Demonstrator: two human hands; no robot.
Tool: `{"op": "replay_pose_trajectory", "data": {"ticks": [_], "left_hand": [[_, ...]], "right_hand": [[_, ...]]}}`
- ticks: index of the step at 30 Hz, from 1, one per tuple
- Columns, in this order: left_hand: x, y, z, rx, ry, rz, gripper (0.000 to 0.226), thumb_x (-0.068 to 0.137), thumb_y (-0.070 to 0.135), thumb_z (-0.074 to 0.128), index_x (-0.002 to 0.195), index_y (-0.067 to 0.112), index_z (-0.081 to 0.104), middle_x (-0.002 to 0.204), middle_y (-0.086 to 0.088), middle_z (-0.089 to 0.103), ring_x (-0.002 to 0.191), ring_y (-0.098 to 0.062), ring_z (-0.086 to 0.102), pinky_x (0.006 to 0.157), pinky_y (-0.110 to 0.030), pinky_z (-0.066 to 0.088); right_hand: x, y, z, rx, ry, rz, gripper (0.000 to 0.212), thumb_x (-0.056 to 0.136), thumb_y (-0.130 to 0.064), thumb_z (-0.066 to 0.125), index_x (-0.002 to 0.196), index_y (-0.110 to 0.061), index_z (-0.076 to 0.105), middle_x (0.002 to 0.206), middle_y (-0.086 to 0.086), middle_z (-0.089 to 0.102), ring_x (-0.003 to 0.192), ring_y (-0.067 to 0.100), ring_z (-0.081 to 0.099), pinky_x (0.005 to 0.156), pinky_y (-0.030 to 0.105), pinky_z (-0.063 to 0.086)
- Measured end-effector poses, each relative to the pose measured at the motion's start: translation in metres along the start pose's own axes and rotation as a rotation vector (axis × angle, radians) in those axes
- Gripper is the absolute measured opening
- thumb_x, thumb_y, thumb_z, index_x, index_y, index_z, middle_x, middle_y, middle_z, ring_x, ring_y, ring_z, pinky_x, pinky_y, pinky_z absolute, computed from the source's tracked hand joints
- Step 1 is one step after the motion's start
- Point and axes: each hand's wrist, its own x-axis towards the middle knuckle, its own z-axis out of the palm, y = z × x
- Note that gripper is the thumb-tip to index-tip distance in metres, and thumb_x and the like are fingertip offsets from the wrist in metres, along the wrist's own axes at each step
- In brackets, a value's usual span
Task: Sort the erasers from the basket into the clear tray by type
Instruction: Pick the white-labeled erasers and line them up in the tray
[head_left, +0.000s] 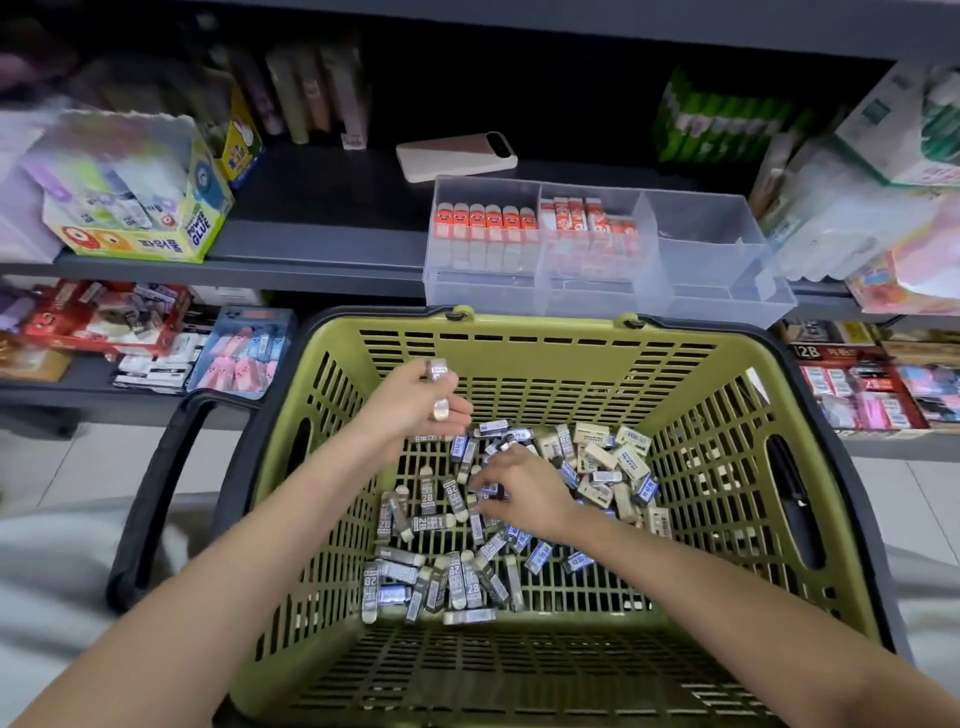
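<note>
A green basket (545, 348) in front of me holds several loose erasers (441, 571) in grey 2B, blue and cream sleeves. My left hand (415, 402) is raised inside the basket and holds a few grey-sleeved erasers (438, 370). My right hand (519, 488) is lower, among the pile, and pinches a blue-sleeved eraser (491, 490). The clear tray (727, 306) sits on the shelf behind the basket. Its left compartment holds a row of red-sleeved erasers (485, 218). Red-and-white erasers (587, 218) fill the middle compartment. The right compartment has nothing in it.
A beige phone (457, 155) lies on the dark shelf behind the tray. A glue box (140, 208) stands at the left, packaged stationery at the right (883, 182). More goods fill the lower shelves on both sides. The basket's black handle (150, 493) hangs at the left.
</note>
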Motion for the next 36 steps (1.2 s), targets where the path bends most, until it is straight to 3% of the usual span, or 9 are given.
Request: {"op": "replay_pose_trajectory", "data": {"ticks": [3,7,11,17,21,24,28,31,36], "left_hand": [[-0.01,0.015,-0.022,-0.071,0.019,0.039,0.011,0.098,0.015,0.049,0.106,0.008,0.051,0.087,-0.015,0.071,0.075,-0.023,0.073,0.06,-0.025,0.057],[-0.02,0.016,-0.045,-0.175,0.039,0.066,0.007,0.097,0.014,0.05,0.102,0.009,0.053,0.084,-0.011,0.074,0.076,-0.023,0.073,0.061,-0.026,0.058],[-0.024,0.014,-0.054,-0.262,0.092,0.041,0.005,0.096,0.009,0.049,0.099,0.01,0.053,0.09,-0.013,0.071,0.074,-0.021,0.073,0.062,-0.026,0.058],[-0.025,0.018,-0.049,-0.249,0.064,0.08,0.004,0.096,0.007,0.05,0.098,0.006,0.054,0.094,-0.015,0.069,0.078,-0.023,0.071,0.065,-0.028,0.059],[-0.026,0.017,-0.051,-0.277,0.077,0.069,0.005,0.095,0.008,0.051,0.099,0.006,0.054,0.093,-0.014,0.069,0.076,-0.022,0.071,0.066,-0.029,0.06],[-0.026,0.017,-0.052,-0.244,0.074,0.077,0.008,0.096,0.009,0.051,0.102,0.005,0.054,0.092,-0.012,0.07,0.074,-0.02,0.072,0.063,-0.026,0.059],[-0.024,0.017,-0.051,-0.218,0.07,0.069,0.009,0.096,0.011,0.052,0.104,0.006,0.055,0.09,-0.011,0.07,0.074,-0.019,0.072,0.063,-0.025,0.058],[-0.024,0.016,-0.048,-0.19,0.068,0.031,0.007,0.096,0.013,0.053,0.102,0.01,0.056,0.089,-0.009,0.068,0.074,-0.017,0.07,0.062,-0.024,0.057],[-0.025,0.009,-0.031,-0.128,0.075,-0.081,0.014,0.097,0.014,0.05,0.109,0.008,0.054,0.088,-0.006,0.063,0.078,-0.016,0.062,0.071,-0.027,0.054]], "right_hand": [[0.01,0.0,0.012,-0.236,-0.044,-0.097,0.048,0.079,-0.056,0.06,0.111,-0.021,0.063,0.107,0.0,0.06,0.103,0.02,0.046,0.084,0.034,0.033],[-0.003,0.011,0.017,-0.397,0.064,-0.019,0.07,0.078,-0.077,0.035,0.098,-0.018,0.066,0.087,0.001,0.065,0.091,0.021,0.054,0.084,0.035,0.038],[-0.032,0.032,0.017,-0.479,0.111,0.082,0.08,0.08,-0.08,0.017,0.081,-0.019,0.068,0.076,0.002,0.065,0.084,0.021,0.059,0.079,0.034,0.045],[-0.029,0.014,0.014,-0.397,0.171,-0.125,0.054,0.078,-0.068,0.048,0.078,-0.018,0.071,0.076,-0.004,0.061,0.079,0.016,0.053,0.075,0.033,0.047],[-0.013,-0.016,0.024,-0.422,0.087,0.096,0.075,0.075,-0.079,0.033,0.074,-0.011,0.066,0.084,0.004,0.056,0.087,0.023,0.048,0.082,0.038,0.039],[0.0,-0.03,0.033,-0.43,-0.013,0.265,0.066,0.076,-0.073,0.045,0.082,-0.01,0.063,0.097,0.007,0.05,0.096,0.025,0.044,0.086,0.039,0.035],[0.005,-0.03,0.035,-0.27,0.018,0.396,0.029,0.077,-0.042,0.065,0.083,-0.013,0.062,0.101,0.003,0.051,0.101,0.023,0.047,0.088,0.033,0.037],[0.0,-0.03,0.023,-0.112,0.047,0.443,0.026,0.076,-0.042,0.064,0.076,-0.015,0.062,0.093,-0.001,0.053,0.096,0.02,0.051,0.082,0.029,0.041],[-0.005,-0.055,-0.034,0.716,0.175,0.466,0.029,0.078,-0.036,0.07,0.073,-0.01,0.059,0.06,-0.005,0.06,0.057,0.006,0.053,0.058,0.032,0.045]]}}
